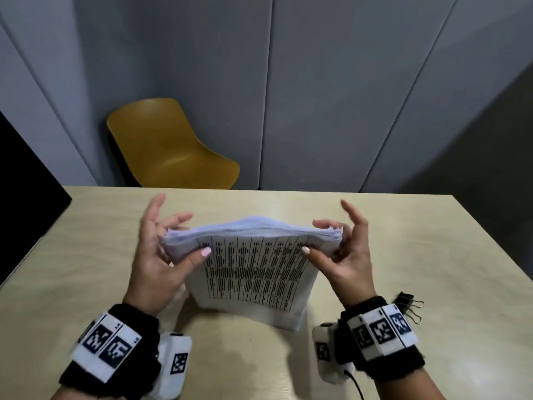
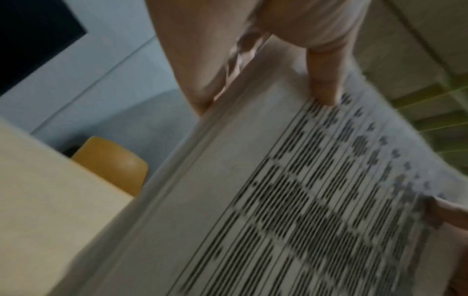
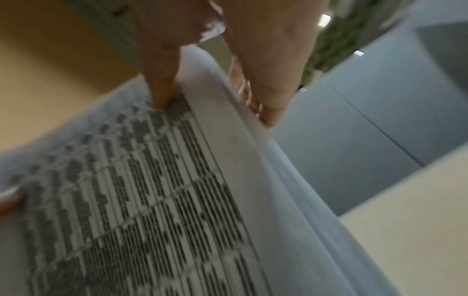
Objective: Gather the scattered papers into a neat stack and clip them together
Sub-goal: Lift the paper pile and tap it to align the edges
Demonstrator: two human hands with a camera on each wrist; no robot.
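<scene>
A thick stack of printed papers (image 1: 253, 272) stands upright on its lower edge on the beige table (image 1: 432, 255), printed face toward me. My left hand (image 1: 161, 249) grips its upper left corner, thumb (image 1: 202, 254) on the front sheet and fingers behind. My right hand (image 1: 343, 249) grips the upper right corner the same way. The top edges are uneven. In the left wrist view the thumb (image 2: 324, 84) presses the printed sheet (image 2: 303, 200). In the right wrist view the thumb (image 3: 162, 84) lies on the stack (image 3: 152, 200). A black binder clip (image 1: 408, 306) lies on the table beside my right wrist.
A mustard-yellow chair (image 1: 170, 145) stands behind the table's far edge, in front of grey wall panels. A dark panel (image 1: 26, 192) borders the table at the left. Wrist-camera units with a cable hang under both wrists near the table's front edge.
</scene>
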